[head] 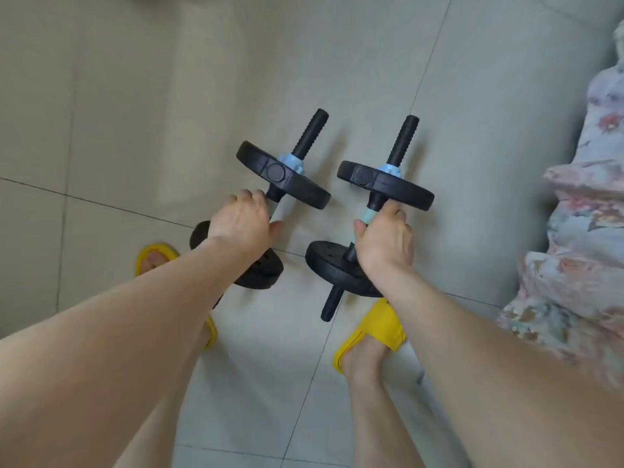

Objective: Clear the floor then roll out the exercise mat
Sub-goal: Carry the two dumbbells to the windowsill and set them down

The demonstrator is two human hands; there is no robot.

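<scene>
Two black dumbbells with pale blue handles and light blue collars sit side by side over the grey tiled floor (141, 123). My left hand (241, 221) grips the handle of the left dumbbell (282, 175). My right hand (385, 241) grips the handle of the right dumbbell (385, 185). Each has a round plate at either end and a ribbed black bar sticking out past the far plate. My left forearm hides part of the left dumbbell's near plate. No exercise mat is in view.
My feet in yellow slippers (374, 329) stand just below the dumbbells, the left slipper (153, 255) partly under my arm. A floral-patterned fabric (580, 238) hangs along the right edge. Bare tiles stretch to the left and far side.
</scene>
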